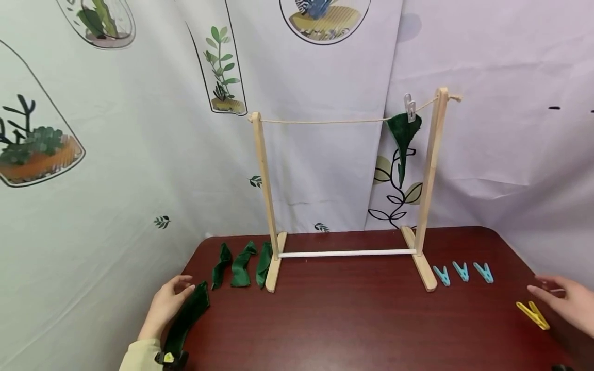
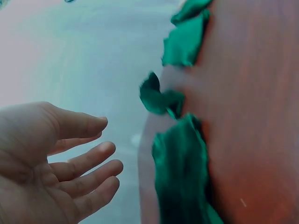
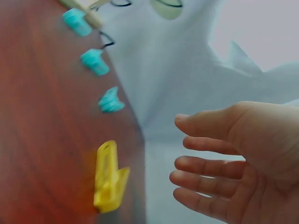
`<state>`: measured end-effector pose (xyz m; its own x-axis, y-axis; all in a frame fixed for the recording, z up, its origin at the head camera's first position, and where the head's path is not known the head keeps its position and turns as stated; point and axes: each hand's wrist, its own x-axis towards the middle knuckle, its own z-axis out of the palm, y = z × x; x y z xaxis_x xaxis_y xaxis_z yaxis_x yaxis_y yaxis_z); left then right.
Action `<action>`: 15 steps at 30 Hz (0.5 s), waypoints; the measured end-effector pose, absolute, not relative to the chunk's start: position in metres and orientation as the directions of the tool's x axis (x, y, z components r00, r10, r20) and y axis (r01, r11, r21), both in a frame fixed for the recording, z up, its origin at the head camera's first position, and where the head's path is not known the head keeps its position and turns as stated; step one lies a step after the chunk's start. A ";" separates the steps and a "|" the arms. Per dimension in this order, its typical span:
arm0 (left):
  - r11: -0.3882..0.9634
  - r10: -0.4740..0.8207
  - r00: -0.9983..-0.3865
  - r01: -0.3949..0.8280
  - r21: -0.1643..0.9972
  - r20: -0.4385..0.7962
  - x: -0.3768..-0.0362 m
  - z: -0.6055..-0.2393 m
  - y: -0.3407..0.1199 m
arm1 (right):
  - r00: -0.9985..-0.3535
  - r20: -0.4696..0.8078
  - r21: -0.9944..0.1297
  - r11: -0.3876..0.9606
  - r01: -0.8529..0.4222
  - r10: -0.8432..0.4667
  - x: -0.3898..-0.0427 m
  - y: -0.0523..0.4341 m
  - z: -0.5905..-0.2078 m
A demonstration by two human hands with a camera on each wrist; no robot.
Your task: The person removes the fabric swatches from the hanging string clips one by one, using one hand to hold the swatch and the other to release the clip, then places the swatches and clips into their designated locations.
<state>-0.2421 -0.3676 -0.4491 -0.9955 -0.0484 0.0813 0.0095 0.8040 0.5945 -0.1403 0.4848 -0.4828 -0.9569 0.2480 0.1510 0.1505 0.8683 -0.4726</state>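
My left hand [image 1: 168, 303] is at the table's left edge with fingers loosely bent, nothing held. Just right of it lies a long dark green cloth strip [image 1: 189, 314]; in the left wrist view a gap shows between fingertips and strip [image 2: 182, 172]. My right hand [image 1: 567, 300] hovers by the right edge, fingers relaxed, holding nothing. Nearest to it is a yellow clothespin [image 1: 533, 314], which lies left of the fingertips in the right wrist view [image 3: 107, 179]. A green cloth [image 1: 405, 135] hangs from the line, held by a clear clothespin [image 1: 410, 108].
A wooden drying rack [image 1: 430, 175] with a rope line [image 1: 325, 122] stands at the back of the brown table [image 1: 343, 319]. Three smaller green cloths [image 1: 241, 268] lie by its left foot, three light blue clothespins [image 1: 461, 271] by its right. A printed curtain [image 1: 315, 170] hangs behind.
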 end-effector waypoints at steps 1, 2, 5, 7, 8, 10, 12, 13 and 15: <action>0.799 -0.038 -0.995 0.025 0.601 0.092 -0.243 -0.446 -0.364 | -0.950 0.182 -0.476 0.868 0.141 0.254 -0.145 0.492 -0.489; 0.795 -0.029 -0.994 0.040 0.606 0.103 -0.245 -0.443 -0.360 | -0.945 0.195 -0.484 0.864 0.139 0.262 -0.150 0.500 -0.496; 0.779 0.003 -0.990 0.089 0.621 0.138 -0.250 -0.434 -0.348 | -0.948 0.164 -0.493 0.855 0.161 0.273 -0.170 0.529 -0.521; 0.767 0.020 -0.987 0.117 0.631 0.158 -0.253 -0.428 -0.339 | -0.950 0.181 -0.477 0.868 0.142 0.255 -0.183 0.544 -0.531; 0.760 0.028 -0.986 0.129 0.637 0.165 -0.255 -0.425 -0.335 | -0.953 0.183 -0.471 0.872 0.130 0.241 -0.187 0.547 -0.531; 0.747 0.044 -0.982 0.156 0.646 0.186 -0.259 -0.419 -0.326 | -0.950 0.219 -0.443 0.890 0.106 0.221 -0.190 0.543 -0.522; 0.733 0.063 -0.976 0.186 0.654 0.206 -0.264 -0.415 -0.318 | -0.950 0.244 -0.432 0.899 0.075 0.196 -0.185 0.526 -0.497; 0.728 0.072 -0.974 0.198 0.656 0.214 -0.266 -0.413 -0.315 | -0.948 0.257 -0.430 0.901 0.062 0.188 -0.181 0.514 -0.483; 0.727 0.090 -0.968 0.225 0.649 0.234 -0.269 -0.409 -0.307 | -0.939 0.277 -0.420 0.905 0.072 0.204 -0.172 0.489 -0.456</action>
<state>-0.2693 -0.3072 -0.4092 -0.9680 0.0898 0.2344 0.2246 0.7271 0.6487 -0.1722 0.4893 -0.4561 -0.9392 0.2037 0.2766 0.0724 0.9045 -0.4202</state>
